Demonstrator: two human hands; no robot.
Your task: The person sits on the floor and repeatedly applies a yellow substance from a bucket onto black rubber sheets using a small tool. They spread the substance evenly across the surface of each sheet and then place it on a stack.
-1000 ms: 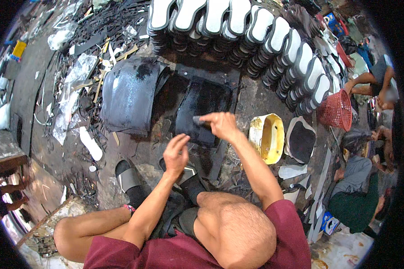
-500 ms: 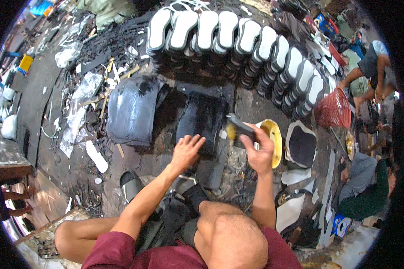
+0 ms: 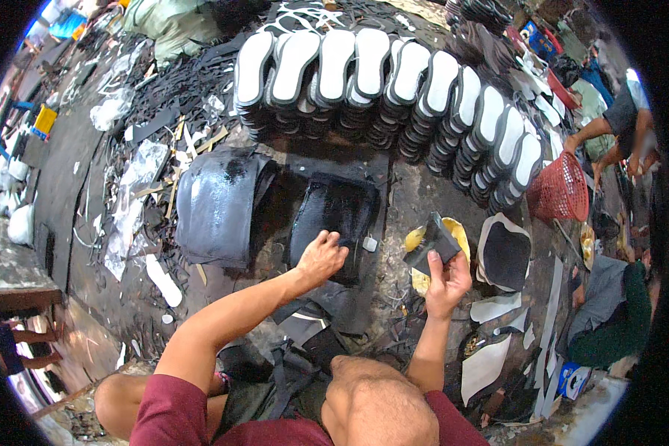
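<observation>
dark piece [image 3: 441,239] in right hand [image 3: 447,284], now over yellow tub [image 3: 459,232]

text: none legible | blue-white packet [image 3: 573,380]: print too small to read

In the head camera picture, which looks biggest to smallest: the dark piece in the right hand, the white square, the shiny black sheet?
1. Shiny black sheet, though partly covered
2. Dark piece in the right hand
3. White square
</observation>
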